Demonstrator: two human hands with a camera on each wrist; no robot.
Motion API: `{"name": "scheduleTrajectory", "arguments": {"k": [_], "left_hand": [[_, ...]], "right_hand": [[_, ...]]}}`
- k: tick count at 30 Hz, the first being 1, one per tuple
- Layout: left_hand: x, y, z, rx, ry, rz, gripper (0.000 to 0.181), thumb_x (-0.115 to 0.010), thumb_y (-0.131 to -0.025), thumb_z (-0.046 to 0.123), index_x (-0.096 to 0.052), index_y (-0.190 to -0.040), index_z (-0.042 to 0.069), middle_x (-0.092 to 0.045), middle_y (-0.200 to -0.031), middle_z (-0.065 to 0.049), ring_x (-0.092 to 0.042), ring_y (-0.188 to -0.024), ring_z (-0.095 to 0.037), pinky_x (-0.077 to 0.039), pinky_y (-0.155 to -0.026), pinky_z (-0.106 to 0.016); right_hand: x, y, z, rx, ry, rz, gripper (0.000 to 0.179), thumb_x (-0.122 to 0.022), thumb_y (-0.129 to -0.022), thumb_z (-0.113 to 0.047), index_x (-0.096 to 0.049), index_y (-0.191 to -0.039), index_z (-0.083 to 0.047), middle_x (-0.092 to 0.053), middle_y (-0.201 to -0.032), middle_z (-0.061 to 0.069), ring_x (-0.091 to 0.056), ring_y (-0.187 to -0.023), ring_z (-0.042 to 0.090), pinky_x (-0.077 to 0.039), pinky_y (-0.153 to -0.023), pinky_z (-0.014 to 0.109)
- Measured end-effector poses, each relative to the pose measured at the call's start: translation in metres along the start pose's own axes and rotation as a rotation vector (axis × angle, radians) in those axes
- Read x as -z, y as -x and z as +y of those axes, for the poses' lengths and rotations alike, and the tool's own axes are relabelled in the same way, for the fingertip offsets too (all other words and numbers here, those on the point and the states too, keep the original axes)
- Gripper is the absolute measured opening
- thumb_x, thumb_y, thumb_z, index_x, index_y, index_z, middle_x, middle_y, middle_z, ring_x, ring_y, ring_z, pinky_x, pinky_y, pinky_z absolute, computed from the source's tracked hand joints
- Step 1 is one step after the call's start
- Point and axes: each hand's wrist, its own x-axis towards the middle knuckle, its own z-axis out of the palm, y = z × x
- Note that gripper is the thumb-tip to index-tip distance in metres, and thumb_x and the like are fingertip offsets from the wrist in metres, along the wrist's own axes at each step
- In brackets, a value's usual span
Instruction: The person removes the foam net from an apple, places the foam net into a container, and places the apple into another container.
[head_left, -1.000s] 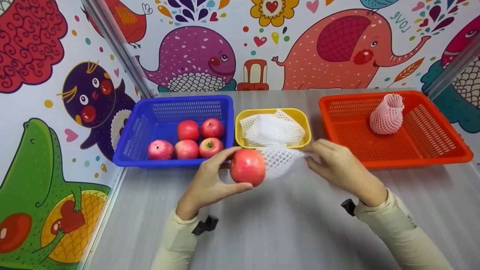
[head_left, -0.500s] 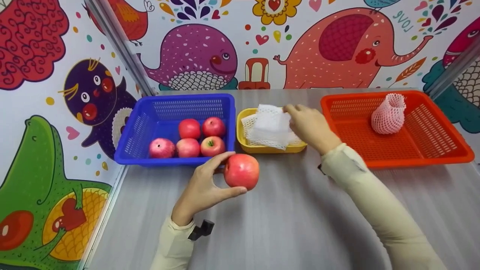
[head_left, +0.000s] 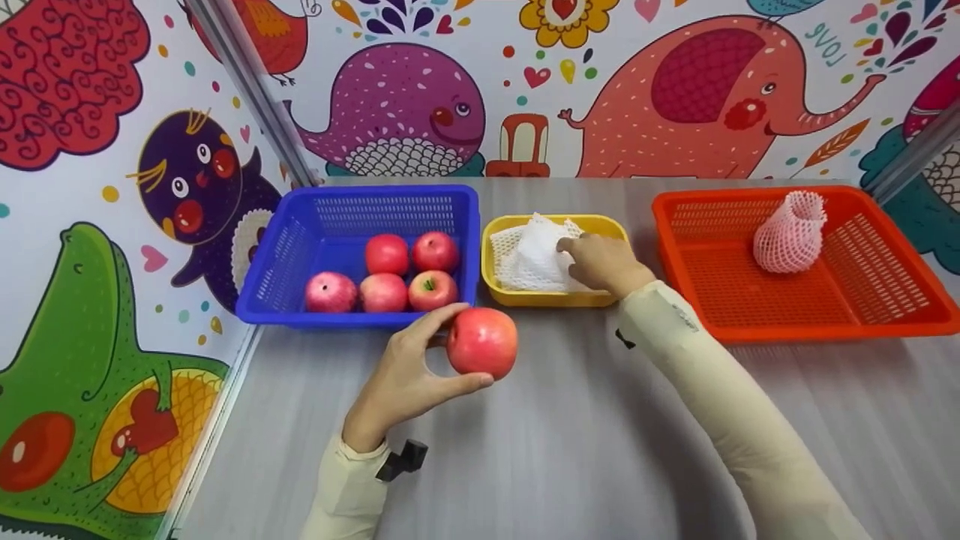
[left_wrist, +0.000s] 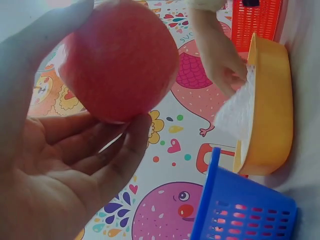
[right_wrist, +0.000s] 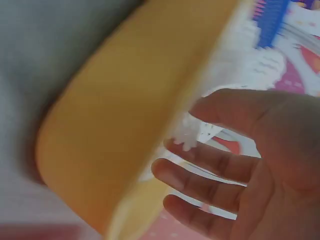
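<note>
A red apple [head_left: 482, 343] is held in my left hand [head_left: 409, 375], above the table's middle, between thumb and fingers; in the left wrist view the apple [left_wrist: 120, 60] fills the upper left. My right hand [head_left: 604, 262] reaches into the yellow basket [head_left: 551, 298] at its right side, fingers among white foam fruit nets [head_left: 536, 259]. In the right wrist view the thumb and index fingertip of the right hand [right_wrist: 240, 155] stand apart, with a net edge between them; the other fingers are loosely bent. The basket rim hides part of the nets.
A blue basket [head_left: 360, 319] with several apples [head_left: 384, 292] stands left of the yellow one. At the right, a red-orange basket [head_left: 832, 330] contains a pink foam net [head_left: 789, 236], standing upright. Cartoon-patterned walls [head_left: 562, 150] enclose the back and left.
My right hand has moved from beside the apple, where it stretched a white net, back to the yellow basket. That net is now among the others. The left hand still holds the apple, slightly further left.
</note>
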Motion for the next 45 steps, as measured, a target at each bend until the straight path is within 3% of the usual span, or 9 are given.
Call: {"name": "scheduleTrajectory", "arguments": {"k": [4, 12, 19, 24, 28, 32, 35, 41, 45], "left_hand": [[0.001, -0.002, 0.002, -0.001, -0.017, 0.0, 0.083, -0.09, -0.07, 0.048, -0.058, -0.138, 0.013, -0.063, -0.123, 0.011, -0.062, -0.1, -0.007, -0.054, -0.085, -0.031], [-0.001, -0.004, 0.004, -0.035, -0.03, -0.004, 0.084, -0.09, -0.069, 0.048, -0.058, -0.137, 0.01, -0.063, -0.123, 0.009, -0.062, -0.1, -0.008, -0.054, -0.085, -0.03], [-0.004, -0.006, 0.005, -0.045, -0.033, -0.017, 0.085, -0.09, -0.07, 0.047, -0.058, -0.136, 0.006, -0.063, -0.124, 0.009, -0.062, -0.101, -0.007, -0.054, -0.086, -0.029], [-0.005, -0.008, 0.005, -0.033, -0.048, -0.021, 0.085, -0.089, -0.07, 0.049, -0.058, -0.137, 0.005, -0.063, -0.125, 0.009, -0.062, -0.101, -0.006, -0.054, -0.085, -0.031], [0.002, -0.014, 0.006, -0.039, -0.126, -0.014, 0.084, -0.087, -0.071, 0.052, -0.058, -0.137, 0.007, -0.062, -0.126, 0.005, -0.06, -0.103, -0.006, -0.054, -0.088, -0.032], [0.023, -0.033, 0.006, -0.043, -0.228, 0.005, 0.084, -0.086, -0.073, 0.051, -0.057, -0.139, 0.008, -0.062, -0.129, -0.002, -0.059, -0.108, -0.012, -0.051, -0.093, -0.036], [0.042, -0.055, 0.001, 0.022, -0.299, 0.008, 0.084, -0.086, -0.075, 0.048, -0.054, -0.142, 0.009, -0.06, -0.132, -0.007, -0.057, -0.115, -0.021, -0.049, -0.097, -0.043], [0.069, -0.095, -0.035, 0.226, -0.476, -0.05, 0.088, -0.084, -0.079, 0.042, -0.044, -0.148, 0.004, -0.05, -0.142, -0.02, -0.047, -0.128, -0.038, -0.041, -0.103, -0.057], [0.075, -0.108, -0.065, 0.285, -0.602, -0.143, 0.088, -0.084, -0.081, 0.03, -0.039, -0.149, -0.003, -0.045, -0.144, -0.026, -0.041, -0.13, -0.046, -0.036, -0.106, -0.059]], "right_hand": [[0.012, 0.03, 0.002, 0.002, 0.037, 0.1, 0.052, -0.069, -0.094, -0.02, -0.053, -0.142, -0.008, -0.061, -0.127, 0.022, -0.059, -0.106, 0.039, -0.049, -0.092, 0.057], [0.012, 0.116, 0.003, 0.163, 0.021, 0.492, 0.039, -0.075, -0.088, -0.017, -0.062, -0.121, -0.002, -0.064, -0.102, 0.018, -0.058, -0.09, 0.038, -0.049, -0.077, 0.051], [-0.002, 0.169, 0.0, 0.231, -0.045, 0.642, 0.04, -0.083, -0.081, -0.019, -0.067, -0.115, -0.006, -0.067, -0.101, 0.012, -0.062, -0.09, 0.034, -0.048, -0.075, 0.048], [-0.008, 0.179, 0.001, 0.241, -0.058, 0.655, 0.045, -0.084, -0.079, -0.022, -0.067, -0.118, -0.008, -0.068, -0.103, 0.01, -0.063, -0.09, 0.033, -0.048, -0.074, 0.047], [-0.012, 0.183, 0.003, 0.229, -0.07, 0.627, 0.045, -0.084, -0.08, -0.025, -0.067, -0.118, -0.007, -0.069, -0.104, 0.009, -0.064, -0.091, 0.032, -0.048, -0.074, 0.047], [-0.018, 0.185, 0.005, 0.23, -0.081, 0.61, 0.042, -0.084, -0.081, -0.026, -0.067, -0.115, -0.007, -0.069, -0.101, 0.007, -0.065, -0.089, 0.03, -0.048, -0.074, 0.046], [-0.024, 0.187, 0.005, 0.242, -0.081, 0.601, 0.04, -0.084, -0.081, -0.026, -0.068, -0.113, -0.008, -0.069, -0.098, 0.006, -0.065, -0.087, 0.029, -0.049, -0.074, 0.046], [-0.037, 0.19, 0.005, 0.26, -0.085, 0.574, 0.038, -0.084, -0.081, -0.027, -0.069, -0.111, -0.01, -0.069, -0.093, 0.004, -0.065, -0.083, 0.027, -0.051, -0.077, 0.049], [-0.043, 0.193, 0.004, 0.256, -0.092, 0.545, 0.036, -0.083, -0.082, -0.028, -0.069, -0.11, -0.011, -0.069, -0.091, 0.001, -0.065, -0.084, 0.025, -0.051, -0.077, 0.049]]}}
